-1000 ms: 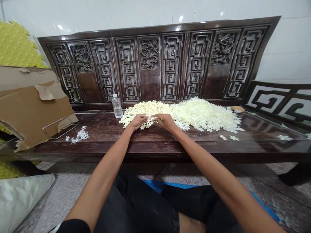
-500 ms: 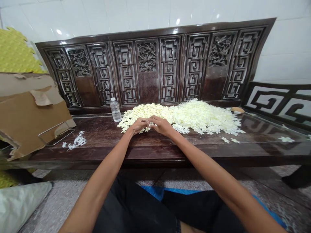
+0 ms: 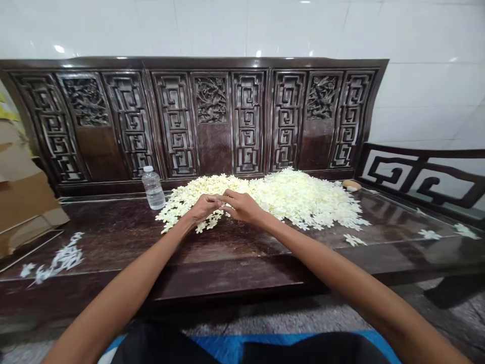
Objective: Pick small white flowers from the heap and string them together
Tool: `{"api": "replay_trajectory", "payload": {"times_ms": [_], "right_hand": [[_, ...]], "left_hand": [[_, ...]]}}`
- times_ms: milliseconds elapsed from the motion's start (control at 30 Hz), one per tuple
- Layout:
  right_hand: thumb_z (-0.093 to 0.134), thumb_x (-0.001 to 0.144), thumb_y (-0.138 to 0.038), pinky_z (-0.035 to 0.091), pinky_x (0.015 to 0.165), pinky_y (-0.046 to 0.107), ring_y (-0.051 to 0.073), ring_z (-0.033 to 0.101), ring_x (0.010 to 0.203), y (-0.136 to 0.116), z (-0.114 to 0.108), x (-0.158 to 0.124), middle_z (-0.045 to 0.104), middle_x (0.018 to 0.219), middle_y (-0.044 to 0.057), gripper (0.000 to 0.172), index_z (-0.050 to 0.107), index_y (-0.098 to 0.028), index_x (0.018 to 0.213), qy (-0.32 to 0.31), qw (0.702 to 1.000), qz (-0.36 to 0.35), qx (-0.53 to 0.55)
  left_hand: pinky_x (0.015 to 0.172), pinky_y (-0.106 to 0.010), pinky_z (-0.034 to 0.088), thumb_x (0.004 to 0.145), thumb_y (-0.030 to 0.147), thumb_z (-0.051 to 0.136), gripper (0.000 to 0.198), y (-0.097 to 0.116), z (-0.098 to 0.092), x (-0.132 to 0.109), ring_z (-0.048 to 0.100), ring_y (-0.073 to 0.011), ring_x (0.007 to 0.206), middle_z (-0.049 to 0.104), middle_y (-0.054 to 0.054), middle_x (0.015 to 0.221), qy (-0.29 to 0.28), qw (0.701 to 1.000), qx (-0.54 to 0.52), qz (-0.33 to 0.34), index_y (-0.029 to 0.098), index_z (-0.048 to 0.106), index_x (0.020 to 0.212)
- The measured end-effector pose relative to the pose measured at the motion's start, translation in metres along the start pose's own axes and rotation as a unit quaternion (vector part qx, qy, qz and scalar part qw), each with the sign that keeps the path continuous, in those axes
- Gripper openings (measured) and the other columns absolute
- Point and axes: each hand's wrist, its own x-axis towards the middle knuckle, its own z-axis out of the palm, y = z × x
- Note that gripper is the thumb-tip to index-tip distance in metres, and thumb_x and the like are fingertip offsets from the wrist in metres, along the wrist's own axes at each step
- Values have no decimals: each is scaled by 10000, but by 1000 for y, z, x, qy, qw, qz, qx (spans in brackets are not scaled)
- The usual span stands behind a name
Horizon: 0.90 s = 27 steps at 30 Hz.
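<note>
My left hand (image 3: pixel 206 208) and my right hand (image 3: pixel 243 206) meet at the fingertips, just in front of a heap of flowers. Both are closed in a pinch; whatever lies between the fingers is too small and hidden to make out. The pale yellow artificial-looking flowers (image 3: pixel 197 189) spread behind and to the left of my hands. Whiter flowers (image 3: pixel 306 197) form a larger mound on the right, joined to the yellowish ones. All of them lie on the dark wooden bench seat (image 3: pixel 227 258).
A clear plastic bottle (image 3: pixel 153 189) stands left of the heap. White scraps (image 3: pixel 62 260) lie near the front left edge, beside a torn cardboard box (image 3: pixel 28 202). Loose flowers (image 3: pixel 430 234) and a tan rounded object (image 3: pixel 351 185) are at the right. The carved backrest (image 3: pixel 214 146) rises behind.
The view has shifted right and closer, so the bench stands larger and the box slides toward the left edge. My hands stay together at the fingertips, in front of the heap.
</note>
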Motion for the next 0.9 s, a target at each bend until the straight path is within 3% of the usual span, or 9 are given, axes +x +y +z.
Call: {"api": "replay_trajectory", "payload": {"times_ms": [100, 300, 500, 700, 900], "right_hand": [[556, 1050, -301, 366, 559, 260, 166, 559, 762, 1, 1, -8, 641, 1016, 94, 304, 607, -186, 1327, 43, 999, 4, 24], [555, 1047, -270, 345, 565, 290, 161, 566, 754, -4, -10, -18, 664, 958, 69, 223, 672, -189, 1219, 38, 996, -36, 76], [554, 1044, -272, 291, 546, 291, 133, 565, 700, -5, -15, -19, 702, 948, 48, 187, 699, -191, 1131, 20, 997, -17, 70], [545, 988, -154, 242, 522, 286, 126, 560, 696, -12, -23, -16, 701, 909, 37, 155, 689, -188, 1033, 18, 998, 18, 49], [488, 889, -1, 203, 496, 266, 107, 471, 630, -14, -23, -16, 638, 815, 15, 264, 655, -194, 957, 35, 999, 15, 28]], "left_hand": [[751, -292, 450, 587, 396, 988, 353, -5, 4, -2, 572, -141, 741, 644, -44, 739, 1, 1000, -3, 1, 118, 778, 646], [696, -292, 390, 629, 460, 966, 378, -5, 12, -10, 523, -136, 691, 620, -45, 684, -42, 999, 23, 3, 134, 776, 607], [684, -296, 388, 584, 456, 988, 376, -7, 17, -12, 524, -135, 679, 610, -39, 676, -20, 1000, 21, -5, 146, 776, 592], [729, -307, 414, 601, 454, 983, 373, -3, 17, -15, 554, -144, 712, 620, -41, 695, -31, 999, 13, -14, 138, 786, 623], [766, -328, 449, 653, 424, 964, 346, -1, 17, -17, 592, -163, 758, 659, -68, 772, -48, 998, 19, -21, 121, 809, 714]]}}
